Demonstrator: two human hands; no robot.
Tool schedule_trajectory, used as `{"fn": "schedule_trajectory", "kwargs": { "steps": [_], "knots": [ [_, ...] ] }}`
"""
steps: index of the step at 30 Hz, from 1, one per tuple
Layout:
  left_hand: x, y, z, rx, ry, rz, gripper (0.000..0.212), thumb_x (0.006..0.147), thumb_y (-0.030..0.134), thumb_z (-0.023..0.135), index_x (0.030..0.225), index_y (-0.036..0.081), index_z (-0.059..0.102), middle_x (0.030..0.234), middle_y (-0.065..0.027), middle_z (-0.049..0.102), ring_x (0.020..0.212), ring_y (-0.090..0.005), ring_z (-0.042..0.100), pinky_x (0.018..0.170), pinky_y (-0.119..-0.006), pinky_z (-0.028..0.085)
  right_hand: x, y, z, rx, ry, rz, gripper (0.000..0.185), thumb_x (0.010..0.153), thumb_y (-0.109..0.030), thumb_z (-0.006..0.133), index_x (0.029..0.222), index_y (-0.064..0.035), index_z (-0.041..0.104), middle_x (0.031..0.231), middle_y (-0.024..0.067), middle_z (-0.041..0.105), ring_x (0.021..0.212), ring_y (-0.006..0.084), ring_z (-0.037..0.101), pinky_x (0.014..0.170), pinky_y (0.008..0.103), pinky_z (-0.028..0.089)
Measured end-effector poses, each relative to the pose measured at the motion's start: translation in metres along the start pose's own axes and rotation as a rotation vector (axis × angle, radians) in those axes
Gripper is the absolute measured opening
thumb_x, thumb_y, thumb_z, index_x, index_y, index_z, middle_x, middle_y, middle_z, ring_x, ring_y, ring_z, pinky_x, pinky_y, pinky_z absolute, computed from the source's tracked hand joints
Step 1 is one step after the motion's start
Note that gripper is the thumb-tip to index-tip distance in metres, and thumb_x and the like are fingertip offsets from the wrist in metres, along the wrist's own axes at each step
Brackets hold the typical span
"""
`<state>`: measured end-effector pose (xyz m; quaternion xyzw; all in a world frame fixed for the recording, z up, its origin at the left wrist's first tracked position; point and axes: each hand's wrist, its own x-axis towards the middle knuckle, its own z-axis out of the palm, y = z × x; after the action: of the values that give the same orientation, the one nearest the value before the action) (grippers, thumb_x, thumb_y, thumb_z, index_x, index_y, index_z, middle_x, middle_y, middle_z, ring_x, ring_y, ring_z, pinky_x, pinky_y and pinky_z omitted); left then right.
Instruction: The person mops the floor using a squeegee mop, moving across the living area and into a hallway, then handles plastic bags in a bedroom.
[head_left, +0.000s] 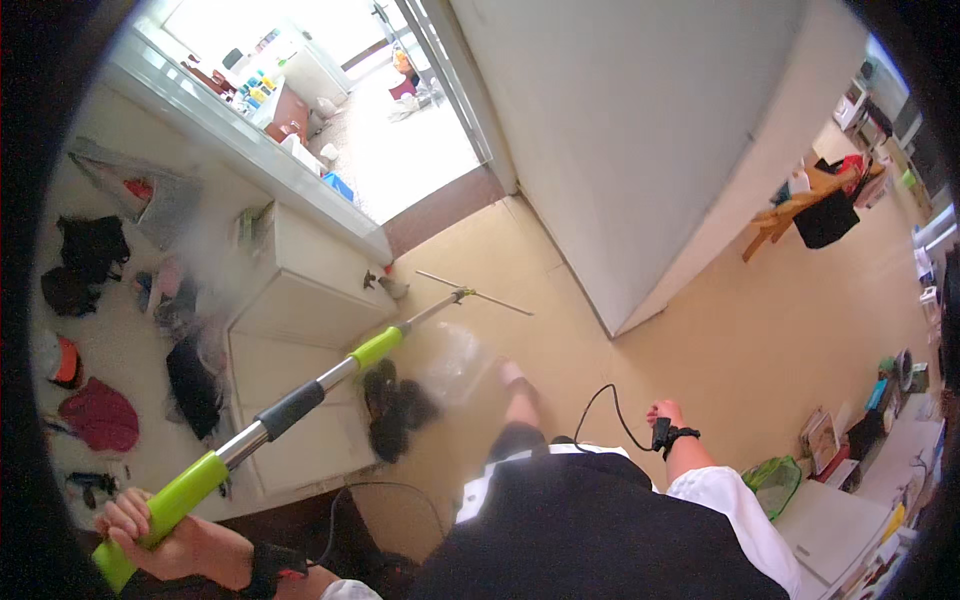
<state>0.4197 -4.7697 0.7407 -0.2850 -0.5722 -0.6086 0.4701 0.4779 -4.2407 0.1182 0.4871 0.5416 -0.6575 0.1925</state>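
My left hand (169, 536) is wrapped round the green grip of a telescopic metal pole (292, 409), near its lower end. The pole slants up and away over the floor, and its far end carries a thin metal crossbar (491, 299) with no mop pad or cloth on it. My right hand (664, 412) hangs at my right side over the tiled floor, its fingers curled; whether they are fully closed cannot be told. A black strap with a cable is on each wrist.
On the left stands a white cabinet (307, 300), with dark shoes (394, 409) beside it and caps and bags hanging on the wall. A doorway threshold (442, 214) lies ahead, left of a white wall corner (615, 330). A wooden chair (802, 202) and a low white cabinet (832, 525) are on the right.
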Motion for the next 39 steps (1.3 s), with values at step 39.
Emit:
{"fn": "schedule_trajectory", "kwargs": {
  "steps": [39],
  "knots": [
    [0.236,-0.791,0.108,0.481,0.192,-0.086,0.031,0.076,0.009,0.055,0.099,-0.001,0.037,0.057,-0.0025,0.043,0.048,-0.0111,0.040,0.047,-0.023,0.036,-0.008,-0.795,0.803,-0.609,-1.202,-1.671,0.071,0.066,-0.008,0.067,0.126,-0.0141,0.030,0.115,0.0122,0.044,0.072,0.0275,0.058,0.064,0.0341,0.048]
  ]
}}
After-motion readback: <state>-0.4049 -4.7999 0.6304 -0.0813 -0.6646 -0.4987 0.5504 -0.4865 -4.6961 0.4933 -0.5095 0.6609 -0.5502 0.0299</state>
